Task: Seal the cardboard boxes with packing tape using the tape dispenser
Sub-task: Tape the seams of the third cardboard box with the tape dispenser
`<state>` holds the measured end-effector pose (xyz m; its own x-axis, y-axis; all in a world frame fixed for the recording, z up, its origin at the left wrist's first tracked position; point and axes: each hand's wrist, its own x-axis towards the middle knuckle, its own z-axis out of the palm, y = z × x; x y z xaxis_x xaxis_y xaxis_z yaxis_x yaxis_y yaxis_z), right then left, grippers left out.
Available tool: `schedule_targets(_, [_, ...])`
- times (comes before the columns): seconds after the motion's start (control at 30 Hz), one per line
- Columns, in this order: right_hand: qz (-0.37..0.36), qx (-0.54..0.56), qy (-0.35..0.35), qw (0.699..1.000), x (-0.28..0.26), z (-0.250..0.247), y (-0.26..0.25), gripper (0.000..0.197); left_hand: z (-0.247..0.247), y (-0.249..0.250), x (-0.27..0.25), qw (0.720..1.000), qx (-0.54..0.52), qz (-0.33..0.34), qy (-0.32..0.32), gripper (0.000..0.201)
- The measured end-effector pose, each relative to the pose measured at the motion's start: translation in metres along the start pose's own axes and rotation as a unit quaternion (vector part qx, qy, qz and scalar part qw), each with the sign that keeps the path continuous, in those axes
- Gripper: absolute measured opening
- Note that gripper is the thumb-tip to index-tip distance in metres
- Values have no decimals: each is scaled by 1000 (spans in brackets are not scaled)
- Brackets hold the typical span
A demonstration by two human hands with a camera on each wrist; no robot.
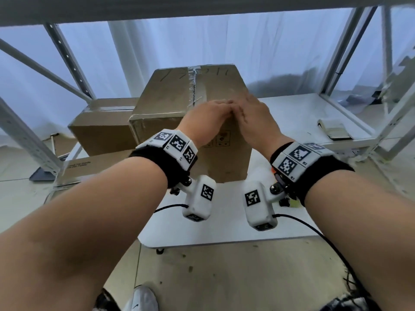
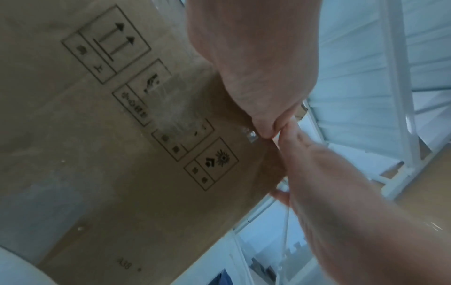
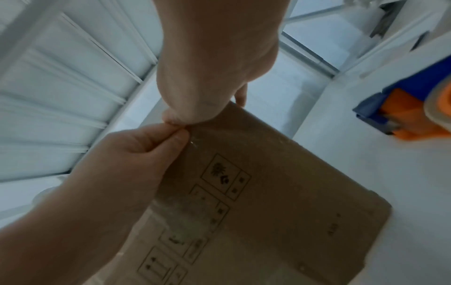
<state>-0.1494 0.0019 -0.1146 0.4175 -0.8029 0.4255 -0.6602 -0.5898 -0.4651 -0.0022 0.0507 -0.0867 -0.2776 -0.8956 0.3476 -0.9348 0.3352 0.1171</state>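
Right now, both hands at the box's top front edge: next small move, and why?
Probably press the tape end down the front face. Both the left hand and right hand pinch at the edge of the box; the tape dispenser lies aside.

Left hand (image 1: pixel 207 118) and right hand (image 1: pixel 252 117) side by side, fingertips touching.

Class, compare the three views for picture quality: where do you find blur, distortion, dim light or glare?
Head view: wide-angle bending of the shelf frame, backlit by bright curtains, the hands slightly blurred. Left wrist view: dim, bluish; the box soft, faint sheen on its tape. Right wrist view: dim; the orange and blue dispenser smeared.
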Motion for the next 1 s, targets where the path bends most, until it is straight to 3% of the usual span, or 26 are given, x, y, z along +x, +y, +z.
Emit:
schedule_targets(0.1, [48, -1, -44, 998, -2, 4, -1, 44, -20, -37, -27, 998, -2, -63, -15, 41])
schedule_targets(0.2, [39, 2, -42, 998, -3, -2, -2, 43, -36, -79, -66, 989, 9, -149, 3, 44])
schedule_targets(0.33, [48, -2, -36, 998, 0, -6, 3, 41, -38, -89, -85, 975, -49, -216, 33, 43])
schedule_targets(0.5, [226, 30, -34, 973, 16, -15, 7, 39, -25, -60, -82, 988, 3, -148, 53, 41])
schedule_targets(0.6, [281, 98, -95, 950, 13, -16, -19, 72, -20, -43, -85, 992, 58, -94, 64, 43])
schedule_targets(0.7, [270, 124, -117, 948, 7, -5, -43, 71, -12, -19, -81, 996, 56, -12, 64, 43])
schedule_targets(0.8, [234, 173, -79, 954, 4, -6, -41, 68, -3, 4, -78, 997, -8, 71, 38, 47])
schedule_targets(0.9, [218, 182, -49, 958, -2, -15, -38, 43, -2, 8, -79, 991, -50, 127, 10, 44])
schedule_targets(0.93, [213, 162, -46, 962, -3, -14, -38, 44, -4, 6, -80, 989, -43, 139, 16, 42])
schedule_targets(1.0, [211, 78, -77, 971, -8, -8, -48, 66, -10, -4, -80, 991, -21, 124, 45, 42])
